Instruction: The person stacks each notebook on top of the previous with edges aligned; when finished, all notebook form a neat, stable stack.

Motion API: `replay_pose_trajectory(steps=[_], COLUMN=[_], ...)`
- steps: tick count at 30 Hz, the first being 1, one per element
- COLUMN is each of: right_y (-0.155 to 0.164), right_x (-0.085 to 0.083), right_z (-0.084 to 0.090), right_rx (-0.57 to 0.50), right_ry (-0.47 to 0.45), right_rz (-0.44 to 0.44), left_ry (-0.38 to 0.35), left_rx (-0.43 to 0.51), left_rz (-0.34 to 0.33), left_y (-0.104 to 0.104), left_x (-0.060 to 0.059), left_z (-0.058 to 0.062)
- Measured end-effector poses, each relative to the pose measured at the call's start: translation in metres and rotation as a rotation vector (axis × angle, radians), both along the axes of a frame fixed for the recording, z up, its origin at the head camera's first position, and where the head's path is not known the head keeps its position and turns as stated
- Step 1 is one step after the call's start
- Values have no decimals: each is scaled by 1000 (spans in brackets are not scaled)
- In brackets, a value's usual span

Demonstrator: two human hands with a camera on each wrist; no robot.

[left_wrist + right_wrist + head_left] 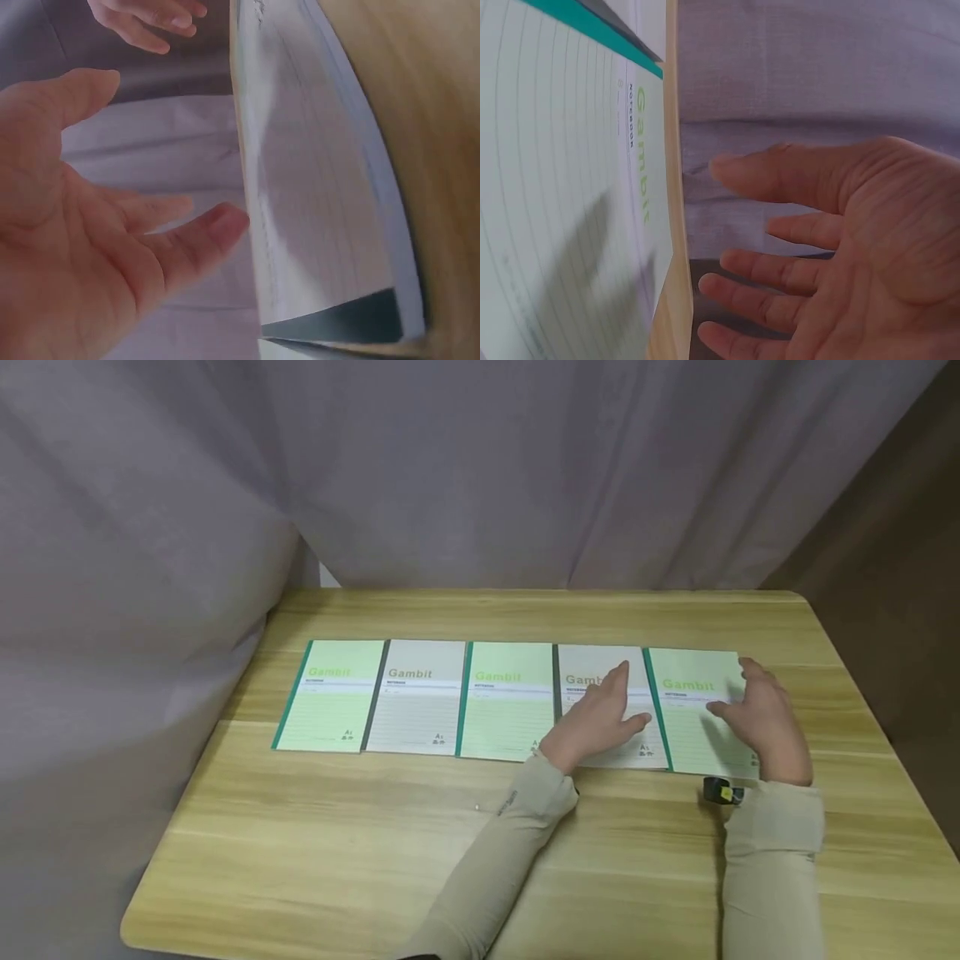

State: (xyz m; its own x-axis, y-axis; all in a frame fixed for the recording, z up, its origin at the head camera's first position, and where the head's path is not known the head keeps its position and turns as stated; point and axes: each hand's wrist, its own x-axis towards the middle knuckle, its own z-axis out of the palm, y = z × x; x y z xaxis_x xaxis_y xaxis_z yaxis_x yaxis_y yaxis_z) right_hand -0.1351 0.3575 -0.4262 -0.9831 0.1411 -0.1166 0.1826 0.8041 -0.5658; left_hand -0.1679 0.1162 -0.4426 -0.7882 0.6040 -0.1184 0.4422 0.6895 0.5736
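A row of several Gambit notebooks lies flat on the table, light green and grey covers alternating. My left hand (596,718) is over the grey notebook (600,660) second from the right, thumb and fingers spread. Whether its lowest finger touches the cover I cannot tell. At the right end lies a green notebook (693,735) with a darker green spine. My right hand (768,722) hovers by that notebook's right edge, fingers apart and holding nothing. In the right wrist view its shadow falls on the green cover (577,187).
Further left lie a green notebook (506,718), a grey notebook (416,718) and another green notebook (326,718), side by side. The wooden table (300,852) has rounded corners. Grey curtain (450,468) hangs behind and to the left of it.
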Motion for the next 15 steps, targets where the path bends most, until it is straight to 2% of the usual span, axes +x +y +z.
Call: replay_pose_trajectory(steps=[6,15], right_y=[8,21], right_x=[3,6], right_z=[-1,-10], right_rx=[-8,12], right_ry=[-30,-139], right_rz=[-7,-1], left_ry=[-39,-28], left_rx=[14,-26], left_rz=[0,-36], left_y=[11,31], left_x=[-1,14], left_z=[-4,-10])
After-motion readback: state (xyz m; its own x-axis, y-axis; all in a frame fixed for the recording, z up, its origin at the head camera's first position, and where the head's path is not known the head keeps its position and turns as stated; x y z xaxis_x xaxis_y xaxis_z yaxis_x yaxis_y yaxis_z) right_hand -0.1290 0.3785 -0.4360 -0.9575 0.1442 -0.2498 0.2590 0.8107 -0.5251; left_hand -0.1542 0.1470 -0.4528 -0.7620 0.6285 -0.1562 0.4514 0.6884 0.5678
